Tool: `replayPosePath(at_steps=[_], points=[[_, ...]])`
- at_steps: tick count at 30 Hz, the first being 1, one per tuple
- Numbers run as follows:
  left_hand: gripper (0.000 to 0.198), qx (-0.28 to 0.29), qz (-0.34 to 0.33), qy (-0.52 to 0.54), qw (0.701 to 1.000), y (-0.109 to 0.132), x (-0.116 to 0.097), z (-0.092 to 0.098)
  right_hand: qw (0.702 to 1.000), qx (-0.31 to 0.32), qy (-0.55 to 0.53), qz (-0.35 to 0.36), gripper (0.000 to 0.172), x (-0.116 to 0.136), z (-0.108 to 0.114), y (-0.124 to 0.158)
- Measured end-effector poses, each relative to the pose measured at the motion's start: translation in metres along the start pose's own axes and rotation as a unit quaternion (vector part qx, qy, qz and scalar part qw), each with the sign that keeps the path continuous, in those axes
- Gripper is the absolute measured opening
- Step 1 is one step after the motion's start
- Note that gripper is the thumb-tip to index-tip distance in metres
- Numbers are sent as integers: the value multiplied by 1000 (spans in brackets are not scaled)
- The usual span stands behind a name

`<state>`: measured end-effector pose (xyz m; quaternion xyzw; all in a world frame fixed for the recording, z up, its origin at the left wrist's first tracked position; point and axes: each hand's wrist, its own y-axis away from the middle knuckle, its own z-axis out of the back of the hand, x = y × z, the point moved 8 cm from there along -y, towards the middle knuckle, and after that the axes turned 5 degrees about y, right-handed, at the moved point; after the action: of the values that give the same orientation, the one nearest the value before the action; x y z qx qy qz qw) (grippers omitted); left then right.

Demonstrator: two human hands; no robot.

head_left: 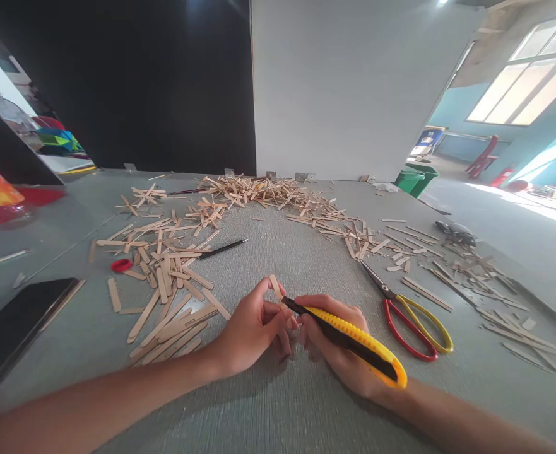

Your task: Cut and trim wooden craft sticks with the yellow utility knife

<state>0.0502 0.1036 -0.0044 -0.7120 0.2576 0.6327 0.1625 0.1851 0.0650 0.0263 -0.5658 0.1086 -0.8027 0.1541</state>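
Observation:
Between the thumb and fingers of my left hand (pixel 254 328) is a wooden craft stick (pixel 276 287), its rounded end pointing up and away. My right hand (pixel 337 340) is wrapped round a yellow and black utility knife (pixel 353 334). The knife's front end meets the stick at my left fingertips; the blade itself is too small to make out. Both hands are close together above the grey table (pixel 278 252). Left of my left hand lies a pile of craft sticks (pixel 168 277). Scissors (pixel 405 315) with one red and one yellow handle lie right of my right hand.
More craft sticks (pixel 259 189) are heaped along the back, before a black and a white panel (pixel 344 82). A black pencil (pixel 224 248), a red ring (pixel 121 265) and a phone (pixel 22 328) lie to the left. Cut stick pieces (pixel 519 328) are scattered at the right.

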Motion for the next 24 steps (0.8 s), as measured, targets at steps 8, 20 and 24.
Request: replayPosePath(at_steps=[8,20,24], points=[[36,0,6,7,1000,-1,3,0,999,9,-20,-31,22,-6,-1,-2],[33,54,-12,-30,998,0,-7,-4,957,11,-232,-174,41,-37,-4,-7],[35,76,-7,-14,997,-1,-5,-5,943,-4,-274,-187,41,-44,-4,-8]])
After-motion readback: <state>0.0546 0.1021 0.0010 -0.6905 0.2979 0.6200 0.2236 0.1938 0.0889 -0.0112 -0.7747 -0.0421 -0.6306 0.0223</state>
